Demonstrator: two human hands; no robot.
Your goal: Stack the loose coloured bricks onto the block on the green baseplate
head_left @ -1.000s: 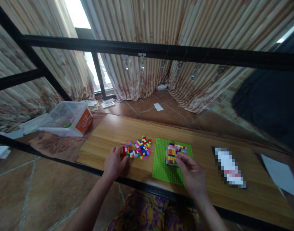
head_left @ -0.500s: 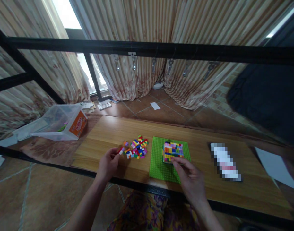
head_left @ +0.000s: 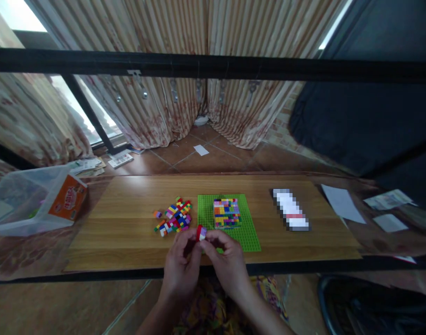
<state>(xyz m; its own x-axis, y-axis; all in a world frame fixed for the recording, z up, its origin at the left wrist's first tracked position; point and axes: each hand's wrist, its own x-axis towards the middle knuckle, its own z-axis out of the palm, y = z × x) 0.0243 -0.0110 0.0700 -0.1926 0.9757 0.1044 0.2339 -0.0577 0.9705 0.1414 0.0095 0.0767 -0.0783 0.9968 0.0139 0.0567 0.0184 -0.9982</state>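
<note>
Between my two hands is a small clump of toy building bricks (head_left: 201,233), red, white and purple. My left hand (head_left: 185,256) pinches its left side. The fingers of my right hand (head_left: 225,256) are closed on its right side. Just beyond them lies a green baseplate (head_left: 249,237), partly covered by my right hand. A block built of many coloured bricks (head_left: 227,213) stands on the baseplate. To the left, a loose pile of bricks (head_left: 176,216) lies on the wooden board, with an orange and purple piece (head_left: 157,214) a little apart from it.
A clear plastic box with an orange label (head_left: 68,197) stands at the left end. A blurred-out flat object (head_left: 290,209) lies right of the baseplate on the wooden board (head_left: 122,232). Papers (head_left: 342,203) lie farther right. A black rail (head_left: 213,67) crosses above the far side.
My left hand has moved right from the pile, carrying bricks. My right hand has left the built block and come to meet it. The view has turned to the right.
</note>
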